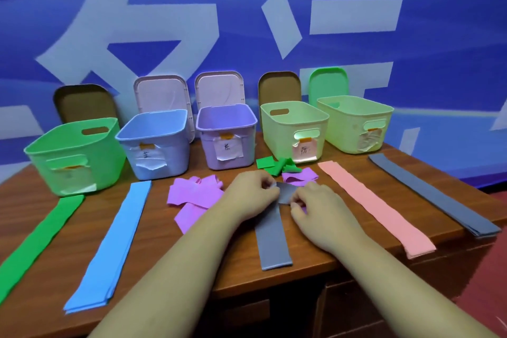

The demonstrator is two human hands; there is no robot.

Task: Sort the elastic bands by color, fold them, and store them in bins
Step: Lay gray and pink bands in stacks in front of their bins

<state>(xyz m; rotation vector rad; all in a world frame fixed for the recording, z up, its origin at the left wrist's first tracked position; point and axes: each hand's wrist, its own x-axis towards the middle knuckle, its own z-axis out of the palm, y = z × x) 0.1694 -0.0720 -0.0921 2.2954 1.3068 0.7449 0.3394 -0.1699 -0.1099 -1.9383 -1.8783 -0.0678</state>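
Head view: my left hand (252,192) and right hand (315,200) each pinch the far end of a grey elastic band (273,241) lying mid-counter (156,214). It looks thin, limp and stretchy to me. I would hold both corners to fold it.

Green (35,239), blue (112,244), purple (192,195), pink (375,206) and grey bands (273,239); brown wooden table (208,263).

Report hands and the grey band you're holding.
Both pinching: left hand, right hand, on far end of grey band. Rest flat on table. Loose purple bands close on both sides, none on top.
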